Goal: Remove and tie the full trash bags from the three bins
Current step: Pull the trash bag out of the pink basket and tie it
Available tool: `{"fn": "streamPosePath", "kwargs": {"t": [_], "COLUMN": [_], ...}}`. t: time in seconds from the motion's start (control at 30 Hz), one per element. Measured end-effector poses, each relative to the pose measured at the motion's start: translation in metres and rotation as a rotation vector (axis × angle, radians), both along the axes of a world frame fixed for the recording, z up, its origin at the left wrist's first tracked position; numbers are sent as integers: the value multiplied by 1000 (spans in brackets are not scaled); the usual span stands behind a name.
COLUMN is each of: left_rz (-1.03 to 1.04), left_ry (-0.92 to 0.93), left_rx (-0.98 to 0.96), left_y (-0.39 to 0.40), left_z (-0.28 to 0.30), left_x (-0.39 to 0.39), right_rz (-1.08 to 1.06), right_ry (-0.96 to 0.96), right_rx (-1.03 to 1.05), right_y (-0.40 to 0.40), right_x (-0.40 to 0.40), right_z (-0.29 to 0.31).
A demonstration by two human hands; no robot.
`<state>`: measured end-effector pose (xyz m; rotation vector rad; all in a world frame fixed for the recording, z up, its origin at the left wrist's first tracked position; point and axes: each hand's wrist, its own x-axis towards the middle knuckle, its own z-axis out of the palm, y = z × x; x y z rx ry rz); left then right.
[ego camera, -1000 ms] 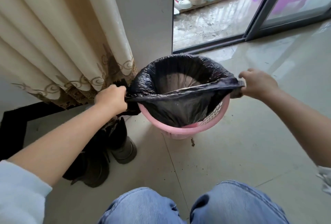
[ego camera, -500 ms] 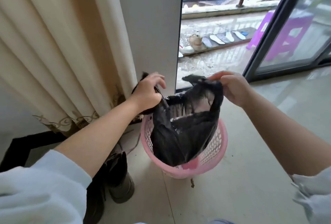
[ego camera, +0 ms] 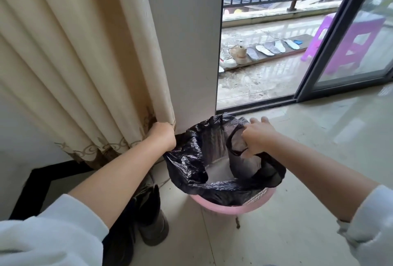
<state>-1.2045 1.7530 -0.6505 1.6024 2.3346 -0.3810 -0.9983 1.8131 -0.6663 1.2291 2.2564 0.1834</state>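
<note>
Bag (ego camera: 191,165) sat open in pink bin (ego camera: 231,208) | pale contents inside | left hand (ego camera: 162,135) gripped its rim | right hand (ego camera: 258,138) pinched a handle loop

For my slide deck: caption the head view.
Both hands, left hand and right hand, grip a black trash bag in a pink bin beside a curtain.

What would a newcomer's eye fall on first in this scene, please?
First, the black trash bag spread over the pink bin at centre, both hands on it: the left hand grips its left edge, the right hand its handle loop. Behind, a cream curtain and an open balcony door.
</note>
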Motion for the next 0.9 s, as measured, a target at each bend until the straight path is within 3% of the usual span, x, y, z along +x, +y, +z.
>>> {"fn": "streamPosePath", "kwargs": {"t": [0.1, 0.2, 0.33, 0.43, 0.5, 0.6, 0.73, 0.9], "left_rz": [2, 109, 187, 212, 185, 146, -90, -107], "left_ry": [149, 41, -554, -914, -1114, -1528, -1596, -1700], "left_rx": [-74, -91, 415, 779, 915, 944, 819, 740], "left_y": [-2, 0, 18, 29, 32, 35, 50, 75], "left_z": [-3, 1, 17, 40, 62, 102, 154, 219], "left_x": [-14, -27, -14, 13, 35, 57, 79, 127], "right_rz": [120, 29, -326, -504, -576, -485, -441, -474], "right_ry": [-47, -6, 829, 1306, 1683, 2153, 2330, 2325], "right_rx": [44, -31, -62, -10, -143, -400, -197, 274], "right_y": [-5, -6, 19, 35, 36, 33, 34, 36], "right_x": [-3, -3, -5, -9, -11, -8, 5, 56], "right_z": [-8, -7, 38, 81, 109, 152, 220, 297]}}
